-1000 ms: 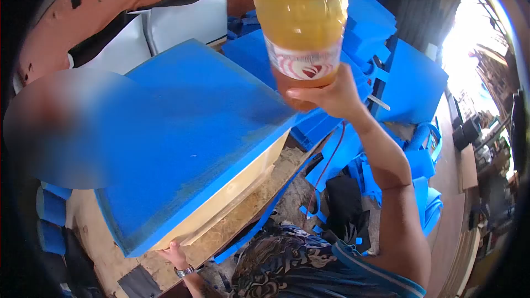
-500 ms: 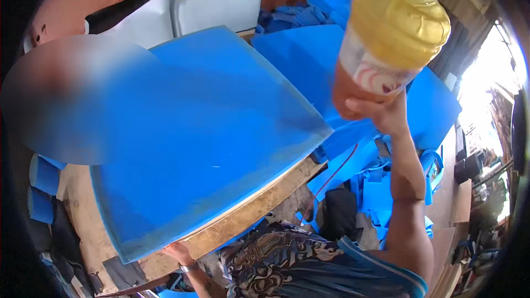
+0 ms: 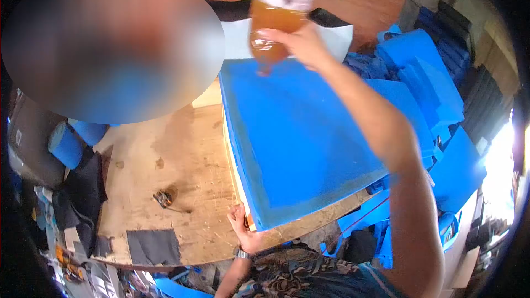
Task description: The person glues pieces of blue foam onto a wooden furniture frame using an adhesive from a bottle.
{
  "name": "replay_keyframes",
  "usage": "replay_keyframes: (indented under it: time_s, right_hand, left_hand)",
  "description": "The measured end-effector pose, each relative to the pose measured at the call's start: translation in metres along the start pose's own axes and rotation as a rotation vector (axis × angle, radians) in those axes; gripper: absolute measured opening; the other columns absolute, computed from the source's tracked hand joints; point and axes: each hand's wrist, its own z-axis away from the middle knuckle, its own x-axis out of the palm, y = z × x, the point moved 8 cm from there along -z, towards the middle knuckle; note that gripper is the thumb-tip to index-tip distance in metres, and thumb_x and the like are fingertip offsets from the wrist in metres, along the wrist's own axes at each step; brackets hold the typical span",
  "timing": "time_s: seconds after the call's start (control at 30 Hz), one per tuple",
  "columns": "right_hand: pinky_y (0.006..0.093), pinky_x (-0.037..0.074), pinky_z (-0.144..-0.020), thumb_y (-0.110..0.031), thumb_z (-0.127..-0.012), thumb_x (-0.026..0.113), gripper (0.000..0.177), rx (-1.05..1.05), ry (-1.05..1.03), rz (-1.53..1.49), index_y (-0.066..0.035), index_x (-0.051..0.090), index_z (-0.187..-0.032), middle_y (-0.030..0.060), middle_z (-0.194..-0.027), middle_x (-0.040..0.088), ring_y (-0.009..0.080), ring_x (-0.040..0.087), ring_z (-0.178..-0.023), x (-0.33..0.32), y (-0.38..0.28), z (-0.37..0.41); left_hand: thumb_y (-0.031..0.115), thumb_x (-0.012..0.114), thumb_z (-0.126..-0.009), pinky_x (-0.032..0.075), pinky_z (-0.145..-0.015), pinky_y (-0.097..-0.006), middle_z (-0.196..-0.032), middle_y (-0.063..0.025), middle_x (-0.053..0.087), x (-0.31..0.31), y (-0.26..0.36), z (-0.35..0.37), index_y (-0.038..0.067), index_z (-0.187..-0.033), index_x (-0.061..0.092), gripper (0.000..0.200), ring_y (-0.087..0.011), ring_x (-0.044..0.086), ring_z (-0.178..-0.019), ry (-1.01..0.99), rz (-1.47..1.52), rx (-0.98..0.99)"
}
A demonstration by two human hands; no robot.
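My right hand [image 3: 301,44] is wrapped round a bottle [image 3: 279,16] of amber liquid with a pale label. The bottle is upside down, its narrow neck low over the far edge of a large blue panel [image 3: 309,143]. At the panel's near left corner, my left hand [image 3: 245,229], with a wristwatch, has its fingers curled against the edge. Pale wood shows along the panel's left side. The panel lies on a wooden table [image 3: 193,171], and a dark cloth piece [image 3: 153,246] rests near the table's front edge.
A small dark object [image 3: 163,198] sits on the table. Blue rolls [image 3: 66,144] and black material [image 3: 83,198] are at the left. Blue sheets [image 3: 422,77] are piled at the right. A blurred oval hides the upper left, and white material [image 3: 234,38] stands behind the panel.
The view has turned left. The blue panel has shifted right across the table, away from the dark cloth, with my left hand at its corner. My right hand has carried the bottle left.
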Motion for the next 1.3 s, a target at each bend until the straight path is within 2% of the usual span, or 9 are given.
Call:
replay_keyframes:
  time_s: [0.27, 0.53, 0.63, 0.8, 0.9, 1.03, 1.23, 1.27, 1.3]
  right_hand:
    - [0.0352, 0.052, -0.079, -0.035, -0.067, 0.082, 0.051, 0.028, 0.227, 0.217, -0.004, 0.066, -0.104, 0.0109, -0.095, 0.070, 0.0224, 0.068, -0.087, 0.012, 0.057, -0.036]
    - [0.0341, 0.054, -0.074, -0.042, -0.068, 0.080, 0.049, 0.216, 0.583, 0.904, -0.009, 0.069, -0.102, 0.0109, -0.093, 0.071, 0.0211, 0.069, -0.084, -0.240, 0.111, 0.030]
    - [0.0334, 0.054, -0.071, -0.041, -0.069, 0.080, 0.048, 0.238, 0.683, 0.801, -0.008, 0.069, -0.103, 0.0103, -0.092, 0.071, 0.0196, 0.070, -0.079, -0.284, 0.129, 0.048]
    - [0.0346, 0.054, -0.072, -0.037, -0.073, 0.078, 0.044, 0.205, 0.414, 0.613, -0.006, 0.068, -0.102, 0.0094, -0.091, 0.071, 0.0196, 0.069, -0.080, -0.167, 0.107, 0.011]
    - [0.0335, 0.054, -0.075, -0.022, -0.073, 0.077, 0.033, 0.093, 0.194, 0.060, -0.004, 0.066, -0.099, 0.0099, -0.092, 0.071, 0.0165, 0.068, -0.082, -0.056, 0.077, -0.014]
    - [0.0375, 0.052, -0.080, -0.036, -0.065, 0.081, 0.053, -0.117, 0.148, 0.015, -0.001, 0.065, -0.101, 0.0154, -0.094, 0.069, 0.0253, 0.067, -0.087, 0.051, 0.028, -0.008]
    - [0.0364, 0.053, -0.075, -0.033, -0.069, 0.082, 0.045, 0.142, 0.090, 0.270, -0.003, 0.066, -0.098, 0.0126, -0.094, 0.070, 0.0230, 0.067, -0.083, -0.078, 0.055, 0.022]
    - [0.0361, 0.053, -0.074, -0.030, -0.072, 0.080, 0.041, 0.147, 0.193, 0.465, -0.003, 0.066, -0.100, 0.0112, -0.093, 0.070, 0.0202, 0.068, -0.082, -0.124, 0.064, 0.037]
    - [0.0340, 0.054, -0.072, -0.026, -0.075, 0.078, 0.037, 0.197, 0.389, 0.572, -0.003, 0.067, -0.102, 0.0106, -0.091, 0.071, 0.0166, 0.068, -0.082, -0.170, 0.065, 0.059]
  left_hand:
    - [0.039, 0.089, -0.053, 0.044, -0.078, -0.0389, -0.119, -0.0125, 0.041, -0.005, 0.004, 0.001, 0.011, -0.136, 0.047, 0.097, -0.0271, 0.045, -0.105, 0.062, 0.017, -0.061]
    - [0.038, 0.089, -0.052, 0.043, -0.078, -0.0394, -0.121, -0.0134, 0.039, -0.008, -0.013, 0.009, 0.016, -0.139, 0.043, 0.101, -0.0278, 0.045, -0.105, 0.066, -0.050, -0.011]
    - [0.042, 0.088, -0.052, 0.043, -0.084, -0.0414, -0.121, -0.0146, 0.039, -0.010, -0.014, 0.010, 0.014, -0.139, 0.043, 0.102, -0.0298, 0.045, -0.107, 0.076, -0.042, -0.021]
    - [0.045, 0.085, -0.060, 0.040, -0.092, -0.0444, -0.125, -0.0148, 0.038, -0.024, -0.077, 0.039, 0.003, -0.142, 0.025, 0.110, -0.0273, 0.044, -0.111, 0.027, -0.115, -0.030]
    - [0.031, 0.077, -0.074, 0.027, -0.105, -0.0446, -0.137, -0.0157, 0.032, -0.021, -0.079, 0.045, 0.000, -0.140, 0.015, 0.096, -0.0277, 0.035, -0.124, -0.035, -0.061, -0.096]
    - [0.021, 0.072, -0.080, 0.027, -0.107, -0.0433, -0.138, -0.0160, 0.033, -0.013, -0.062, 0.041, 0.000, -0.136, 0.015, 0.083, -0.0261, 0.035, -0.126, -0.037, 0.122, -0.247]
    - [0.017, 0.073, -0.077, 0.036, -0.101, -0.0412, -0.130, -0.0150, 0.037, -0.020, -0.067, 0.043, 0.001, -0.131, 0.020, 0.078, -0.0237, 0.040, -0.117, 0.044, 0.170, -0.132]
    - [0.044, 0.086, -0.062, 0.037, -0.098, -0.0465, -0.137, -0.0164, 0.035, -0.024, -0.085, 0.048, 0.002, -0.141, 0.023, 0.110, -0.0279, 0.039, -0.121, 0.105, 0.135, -0.199]
    - [0.048, 0.085, -0.061, 0.036, -0.098, -0.0479, -0.135, -0.0160, 0.035, -0.021, -0.084, 0.042, 0.003, -0.140, 0.027, 0.108, -0.0289, 0.038, -0.121, 0.067, 0.056, -0.162]
